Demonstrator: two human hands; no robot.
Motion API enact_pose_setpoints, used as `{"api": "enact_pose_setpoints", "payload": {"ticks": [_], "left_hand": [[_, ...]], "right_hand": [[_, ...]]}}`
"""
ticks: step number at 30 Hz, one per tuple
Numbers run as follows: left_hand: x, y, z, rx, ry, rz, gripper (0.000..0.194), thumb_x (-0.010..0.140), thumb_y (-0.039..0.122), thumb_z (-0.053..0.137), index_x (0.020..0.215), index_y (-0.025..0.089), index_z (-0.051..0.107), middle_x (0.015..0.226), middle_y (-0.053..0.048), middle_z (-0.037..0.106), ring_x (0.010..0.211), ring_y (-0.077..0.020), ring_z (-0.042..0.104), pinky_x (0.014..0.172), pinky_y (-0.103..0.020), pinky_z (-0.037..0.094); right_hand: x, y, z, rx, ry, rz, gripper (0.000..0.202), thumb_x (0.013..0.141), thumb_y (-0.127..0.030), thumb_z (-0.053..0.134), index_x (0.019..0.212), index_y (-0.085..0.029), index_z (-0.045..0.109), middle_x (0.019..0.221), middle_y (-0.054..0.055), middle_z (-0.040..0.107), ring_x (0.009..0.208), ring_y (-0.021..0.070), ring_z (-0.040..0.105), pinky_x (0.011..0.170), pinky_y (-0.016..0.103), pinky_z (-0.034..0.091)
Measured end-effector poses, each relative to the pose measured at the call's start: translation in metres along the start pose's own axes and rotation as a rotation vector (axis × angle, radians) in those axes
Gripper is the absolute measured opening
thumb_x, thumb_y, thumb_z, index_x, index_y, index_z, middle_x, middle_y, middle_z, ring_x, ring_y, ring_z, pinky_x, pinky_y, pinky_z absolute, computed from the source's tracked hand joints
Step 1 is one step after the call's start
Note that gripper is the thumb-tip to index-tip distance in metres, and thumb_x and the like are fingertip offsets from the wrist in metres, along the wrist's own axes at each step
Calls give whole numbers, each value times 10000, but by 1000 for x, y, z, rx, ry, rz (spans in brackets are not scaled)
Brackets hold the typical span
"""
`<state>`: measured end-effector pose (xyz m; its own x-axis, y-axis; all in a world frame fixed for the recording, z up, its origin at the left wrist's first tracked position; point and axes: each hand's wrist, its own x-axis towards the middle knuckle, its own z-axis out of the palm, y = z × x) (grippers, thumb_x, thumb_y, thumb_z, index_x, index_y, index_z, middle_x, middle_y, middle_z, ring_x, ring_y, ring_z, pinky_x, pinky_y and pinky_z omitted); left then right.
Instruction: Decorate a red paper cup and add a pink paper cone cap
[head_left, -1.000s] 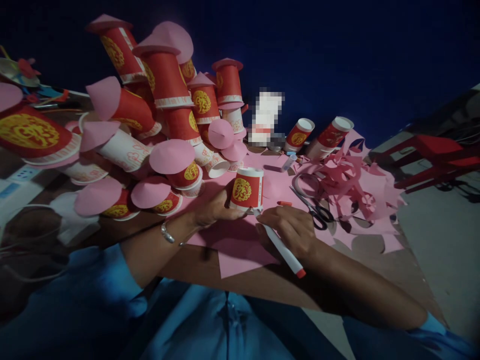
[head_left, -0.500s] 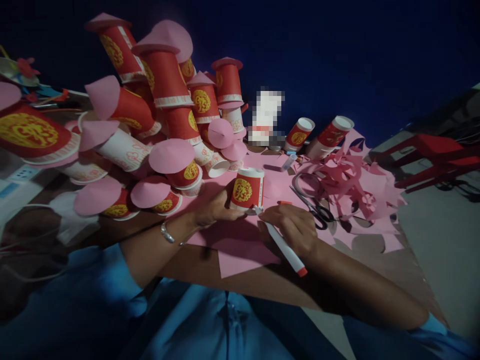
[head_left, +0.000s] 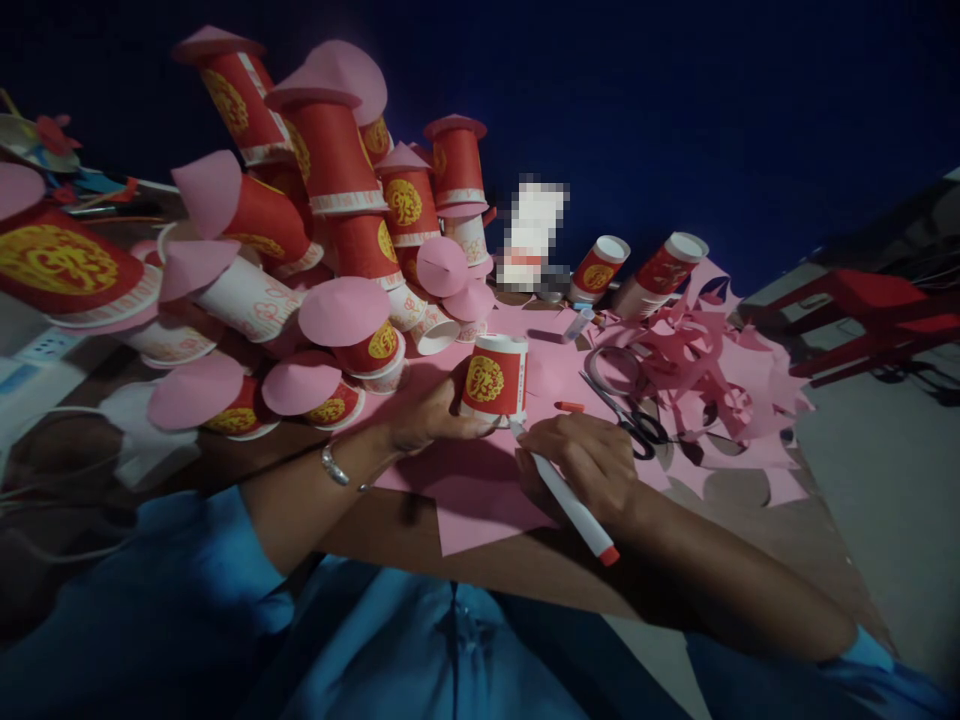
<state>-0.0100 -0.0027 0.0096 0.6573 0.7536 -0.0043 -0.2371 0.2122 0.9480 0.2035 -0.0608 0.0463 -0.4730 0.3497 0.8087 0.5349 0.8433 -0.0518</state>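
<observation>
Head view, red cup (head_left: 504, 378) as landmark: cup is narrower end up, gripped in the left hand (head_left: 426, 418) above a pink sheet (head_left: 480, 512) on the table (head_left: 559, 588). Right hand (head_left: 583, 452) closed round a white marker (head_left: 571, 508), tip at the cup's lower rim; actual contact too small to tell. Risks, my judgement: stray ink on the left thumb or red print if the cup twists in a one-sided grip; dented wall if squeezed hard; ink on the sheet if the tip slides off the rim. Scissors (head_left: 642, 436) right of the cup, near the right hand, could get knocked by a wide swing. Pose: left forearm slants in from lower left, thumb along the cup's bottom edge, other fingers partly hidden; right forearm angles in from lower right, fingers bunched near the tip, marker's red end pointing back towards the body.
</observation>
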Motion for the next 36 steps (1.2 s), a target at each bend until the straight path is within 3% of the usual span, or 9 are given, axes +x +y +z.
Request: {"api": "enact_pose_setpoints", "payload": {"ticks": [13, 21, 36], "left_hand": [[0, 6, 4, 57, 26, -26, 802, 704, 431, 911, 1385, 185, 566, 1128, -99, 764, 990, -272, 694, 904, -428, 552], [0, 1, 1, 113, 24, -10, 705, 753, 399, 885, 1340, 189, 555, 1174, -105, 768, 1016, -270, 713, 878, -389, 563], [-1, -5, -3, 75, 23, -21, 792, 729, 355, 897, 1407, 187, 524, 1200, -123, 769, 1081, -298, 717, 897, -415, 571]], "right_hand": [[-2, 1, 2, -17, -24, -33, 96, 954, -84, 650, 1008, -158, 620, 714, 19, 702, 571, 147, 639, 540, 285, 499], [-2, 0, 2, -45, -27, -43, 123, 966, -88, 646, 1042, -179, 611, 751, 22, 741, 601, 150, 663, 562, 277, 518], [2, 1, 0, -34, -22, -23, 85, 984, -85, 622, 1007, -165, 602, 730, 34, 731, 588, 143, 668, 532, 275, 517]]}}
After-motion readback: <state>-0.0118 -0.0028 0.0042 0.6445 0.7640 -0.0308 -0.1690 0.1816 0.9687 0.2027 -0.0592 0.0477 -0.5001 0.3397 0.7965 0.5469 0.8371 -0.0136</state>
